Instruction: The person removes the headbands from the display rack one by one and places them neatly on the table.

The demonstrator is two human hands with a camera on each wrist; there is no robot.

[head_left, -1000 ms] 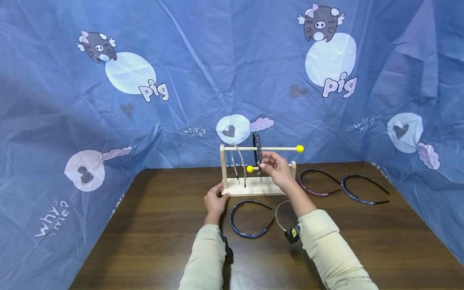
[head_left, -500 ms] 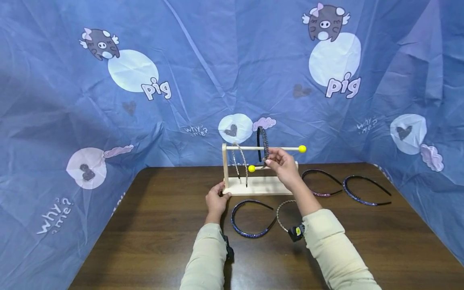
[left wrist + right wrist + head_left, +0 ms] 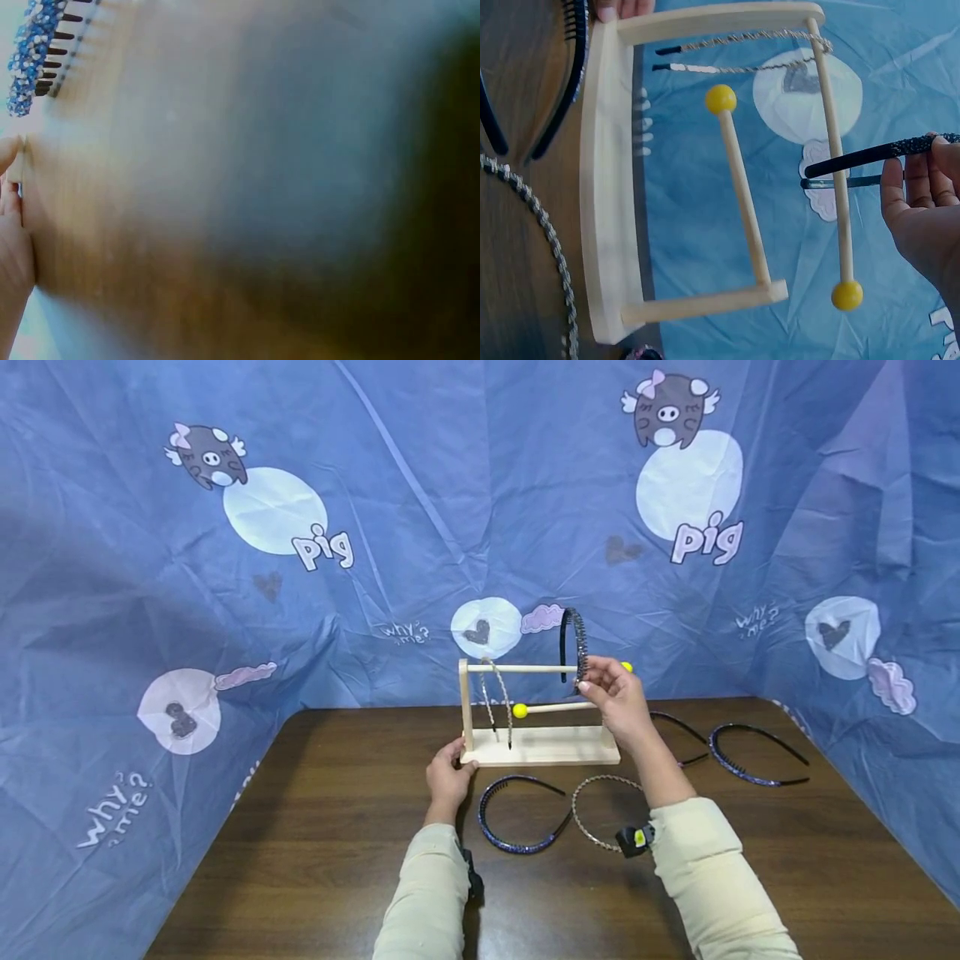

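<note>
My right hand [image 3: 618,697] pinches a dark, sparkly toothed headband [image 3: 574,639] between thumb and fingers. In the right wrist view the headband [image 3: 870,155] straddles the upper rod of a wooden headband stand [image 3: 540,745], one leg on each side. A thin braided headband [image 3: 502,693] hangs on the same rod, near the left post. With thumb and fingers, my left hand [image 3: 447,777] grips the left end of the stand's base. Only part of the left hand [image 3: 13,255] shows in the left wrist view.
A blue glitter headband [image 3: 521,849] and a braided one [image 3: 576,814] lie in front of the stand. To the right lie another blue headband [image 3: 738,770] and one partly hidden headband [image 3: 678,722]. A patterned blue cloth [image 3: 405,560] surrounds the wooden tabletop [image 3: 315,860].
My right hand has moved right and slightly up along the upper rod, carrying the dark headband away from the braided one. The left hand has stayed at the base.
</note>
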